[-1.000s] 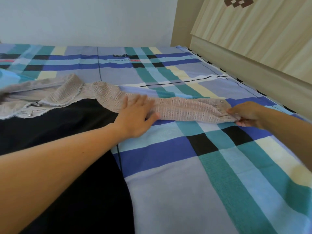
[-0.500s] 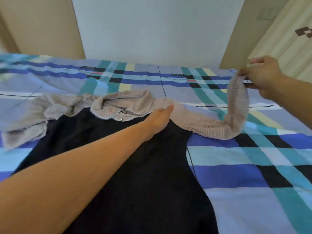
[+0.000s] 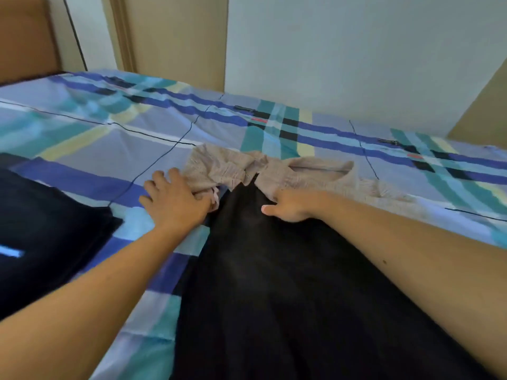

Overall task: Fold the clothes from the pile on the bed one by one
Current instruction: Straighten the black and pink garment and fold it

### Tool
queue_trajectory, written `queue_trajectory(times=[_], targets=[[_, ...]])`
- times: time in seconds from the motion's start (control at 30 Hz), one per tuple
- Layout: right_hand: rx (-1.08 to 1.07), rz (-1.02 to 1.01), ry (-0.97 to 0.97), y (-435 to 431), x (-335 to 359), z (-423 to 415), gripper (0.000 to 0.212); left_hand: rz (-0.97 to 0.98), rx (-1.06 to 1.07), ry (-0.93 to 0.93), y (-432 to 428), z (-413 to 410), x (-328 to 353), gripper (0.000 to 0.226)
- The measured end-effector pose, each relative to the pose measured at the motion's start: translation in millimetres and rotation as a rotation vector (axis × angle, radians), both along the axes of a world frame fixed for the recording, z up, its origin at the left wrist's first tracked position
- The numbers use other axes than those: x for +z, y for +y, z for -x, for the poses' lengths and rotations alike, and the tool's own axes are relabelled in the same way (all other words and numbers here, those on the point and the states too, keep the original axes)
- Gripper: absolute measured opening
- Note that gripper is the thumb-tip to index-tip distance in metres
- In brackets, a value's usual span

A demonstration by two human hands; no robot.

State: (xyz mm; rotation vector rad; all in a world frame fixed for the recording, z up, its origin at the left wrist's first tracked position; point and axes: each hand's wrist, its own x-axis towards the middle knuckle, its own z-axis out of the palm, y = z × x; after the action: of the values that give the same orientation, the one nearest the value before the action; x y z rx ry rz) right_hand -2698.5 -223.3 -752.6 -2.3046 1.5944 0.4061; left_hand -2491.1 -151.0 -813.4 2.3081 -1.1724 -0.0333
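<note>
A dress with a black body (image 3: 288, 283) and a beige knit top (image 3: 301, 174) lies spread on the plaid bed sheet (image 3: 109, 149). Its left sleeve (image 3: 214, 168) is bunched up beside the collar. My left hand (image 3: 175, 200) presses on the end of that sleeve, its fingers spread flat on the sheet. My right hand (image 3: 288, 208) rests on the dress where the beige top meets the black body, thumb pointing left. The right sleeve (image 3: 384, 189) lies folded in behind my right wrist.
Another dark garment (image 3: 46, 229) with a light blue mark lies on the bed at the left. A brown headboard (image 3: 24, 37) stands at the far left, and a pale wall (image 3: 356, 50) runs along the bed's far side.
My right hand has come down from holding the right sleeve in the air and now lies on the dress. My left hand has shifted from the shoulder to the left sleeve.
</note>
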Motion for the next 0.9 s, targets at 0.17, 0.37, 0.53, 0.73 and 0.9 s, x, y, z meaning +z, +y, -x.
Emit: queue_trajectory(times=[0.17, 0.37, 0.53, 0.73, 0.9], targets=[[-0.066, 0.278, -0.116, -2.4, -7.1, -38.0, 0.061, -0.118, -0.106, 0.276, -6.5, -48.0, 3.4, 0.048], [0.042, 0.302, -0.213, -20.1, -4.9, -88.1, 0.058, 0.143, -0.137, 0.258, -42.0, -71.5, 61.8, 0.019], [0.048, 0.309, -0.328, -24.0, -19.3, -96.3, 0.058, 0.218, -0.116, -0.539, -86.5, -159.5, 158.0, 0.024], [0.096, 0.308, -0.504, -38.8, -34.0, -98.9, 0.065, 0.080, 0.012, -0.837, -86.5, -280.5, 169.4, 0.042], [0.175, 0.062, -0.551, -37.6, -50.2, -120.9, 0.080, -0.831, 0.018, -0.459, -112.8, -384.8, 90.3, 0.057]])
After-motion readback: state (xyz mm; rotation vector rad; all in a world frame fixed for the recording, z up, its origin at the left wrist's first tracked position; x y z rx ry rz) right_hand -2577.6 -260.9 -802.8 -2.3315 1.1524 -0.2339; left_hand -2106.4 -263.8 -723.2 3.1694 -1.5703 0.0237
